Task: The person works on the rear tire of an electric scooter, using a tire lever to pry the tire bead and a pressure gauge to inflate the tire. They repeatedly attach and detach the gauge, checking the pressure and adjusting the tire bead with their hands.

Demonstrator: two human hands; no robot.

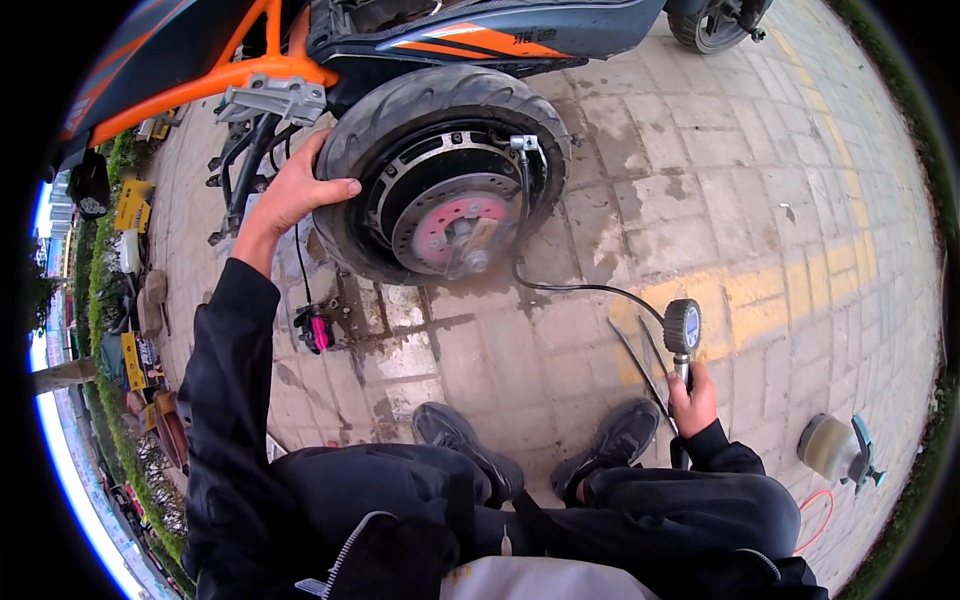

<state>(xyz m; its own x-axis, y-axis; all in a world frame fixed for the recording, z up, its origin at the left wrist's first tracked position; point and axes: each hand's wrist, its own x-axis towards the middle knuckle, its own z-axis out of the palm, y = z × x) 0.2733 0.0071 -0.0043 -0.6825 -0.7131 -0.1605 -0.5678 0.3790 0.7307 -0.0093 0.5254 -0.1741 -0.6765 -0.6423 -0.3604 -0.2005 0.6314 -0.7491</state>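
My left hand (298,188) grips the left side of a black tire (350,140), thumb on the sidewall and fingers over the tread, partly hidden. The tire sits on a wheel with a dark hub and a brake disc (450,222) with a reddish centre. A tire inflator gauge (683,330) with a round dial stands upright in my right hand (692,400), fingers wrapped around its handle. From the gauge a black hose (590,289) curves left and up to a metal clip-on chuck (523,145) at the wheel's rim.
An orange-framed scooter (480,45) stands above the wheel. A pink-and-black brake caliper (318,330) lies on the paving, left. Long metal rods (640,360) lie beside the gauge. A spray bottle (832,448) lies at right near a red hose (822,515). Tools line the left hedge.
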